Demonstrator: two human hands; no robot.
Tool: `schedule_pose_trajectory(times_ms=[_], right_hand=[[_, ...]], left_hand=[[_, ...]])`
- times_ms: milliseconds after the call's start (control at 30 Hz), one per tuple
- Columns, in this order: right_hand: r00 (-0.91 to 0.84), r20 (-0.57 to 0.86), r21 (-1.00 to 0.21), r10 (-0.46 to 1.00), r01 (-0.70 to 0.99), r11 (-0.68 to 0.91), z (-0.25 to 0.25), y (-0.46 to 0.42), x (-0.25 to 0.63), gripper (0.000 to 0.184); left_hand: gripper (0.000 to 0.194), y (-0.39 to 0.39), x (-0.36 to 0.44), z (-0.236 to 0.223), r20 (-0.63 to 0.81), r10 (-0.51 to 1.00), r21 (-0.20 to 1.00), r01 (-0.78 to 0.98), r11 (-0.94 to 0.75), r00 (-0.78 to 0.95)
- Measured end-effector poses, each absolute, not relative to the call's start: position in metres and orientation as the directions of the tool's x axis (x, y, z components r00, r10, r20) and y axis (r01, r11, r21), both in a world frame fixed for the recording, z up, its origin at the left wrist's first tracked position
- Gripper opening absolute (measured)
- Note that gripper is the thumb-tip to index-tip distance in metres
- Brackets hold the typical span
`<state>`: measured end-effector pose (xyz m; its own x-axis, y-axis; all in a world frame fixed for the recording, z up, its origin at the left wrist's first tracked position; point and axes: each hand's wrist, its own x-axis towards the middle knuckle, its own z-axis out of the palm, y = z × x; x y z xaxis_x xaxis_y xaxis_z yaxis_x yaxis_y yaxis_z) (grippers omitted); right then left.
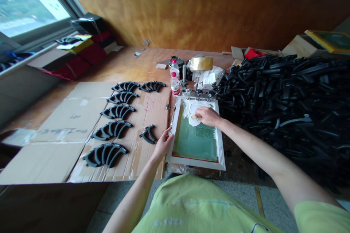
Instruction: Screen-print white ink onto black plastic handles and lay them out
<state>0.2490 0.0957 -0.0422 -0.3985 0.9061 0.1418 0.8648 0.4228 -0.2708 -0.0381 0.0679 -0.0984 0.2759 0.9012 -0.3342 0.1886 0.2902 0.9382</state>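
Note:
A screen printing frame (222,152) with a pale metal rim and green mesh (195,143) lies in front of me. My right hand (209,116) is closed over the upper mesh on a small tan scraper (195,116), mostly hidden by my fingers. White ink (188,110) is smeared around it. My left hand (164,140) grips the frame's left edge, its fingers partly hidden. Just left of that hand, a couple of curved black plastic parts (148,134) lie on the cardboard (153,109). Clamps (198,93) hold the frame's far edge.
Several rows of black parts (105,154) fan out on the cardboard at left. A large heap of black parts (273,94) rises at right. Two red-capped bottles (175,84), a tape roll (201,63) and white rags (209,78) stand behind the frame. Red boxes (79,63) sit at the window.

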Motion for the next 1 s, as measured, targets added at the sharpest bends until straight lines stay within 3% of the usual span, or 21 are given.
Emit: schedule_pose_trajectory(times_ms=[133,233,300,500,600,667,733,800,933,1000], right_hand=[[-0.403,0.26,-0.243,0.878,0.852,0.463,-0.056,0.078,0.246,0.019],[-0.472,0.239,-0.303,0.849,0.794,0.527,-0.054,0.07,0.249,0.014],[-0.422,0.225,-0.349,0.878,0.807,0.477,-0.046,0.083,0.251,0.009],[-0.032,0.219,-0.413,0.975,0.903,0.123,-0.008,0.152,0.273,0.059],[0.164,0.242,-0.445,0.956,0.895,-0.041,0.002,0.151,0.312,0.045],[0.336,0.243,-0.482,0.91,0.856,-0.188,-0.005,0.133,0.337,0.027],[0.413,0.194,-0.495,0.89,0.825,-0.275,-0.024,0.11,0.349,0.021],[0.345,0.129,-0.5,0.93,0.833,-0.239,-0.051,0.09,0.342,0.019],[0.046,0.107,-0.436,0.993,0.9,0.005,-0.091,0.073,0.301,0.036],[-0.021,0.099,-0.368,0.995,0.928,0.056,-0.092,0.068,0.278,0.026]], left_hand=[[0.068,0.067,-0.039,-0.096,-0.348,0.892,0.935,0.169,0.311,0.287],[0.07,0.067,-0.039,-0.094,-0.355,0.893,0.932,0.178,0.316,0.276],[0.072,0.068,-0.039,-0.09,-0.37,0.89,0.926,0.19,0.328,0.268],[0.074,0.074,-0.042,-0.034,-0.374,0.874,0.927,0.116,0.355,0.311],[0.062,0.085,-0.034,0.006,-0.323,0.893,0.943,0.024,0.333,0.312],[0.057,0.098,-0.021,0.029,-0.22,0.932,0.963,-0.087,0.254,0.288],[0.049,0.115,-0.005,0.049,-0.104,0.958,0.963,-0.214,0.164,0.267],[0.044,0.13,0.01,0.062,-0.055,0.961,0.941,-0.307,0.14,0.272],[0.044,0.135,0.028,0.057,-0.077,0.978,0.91,-0.387,0.148,0.193],[0.047,0.116,0.032,0.034,-0.176,0.962,0.897,-0.369,0.244,0.208]])
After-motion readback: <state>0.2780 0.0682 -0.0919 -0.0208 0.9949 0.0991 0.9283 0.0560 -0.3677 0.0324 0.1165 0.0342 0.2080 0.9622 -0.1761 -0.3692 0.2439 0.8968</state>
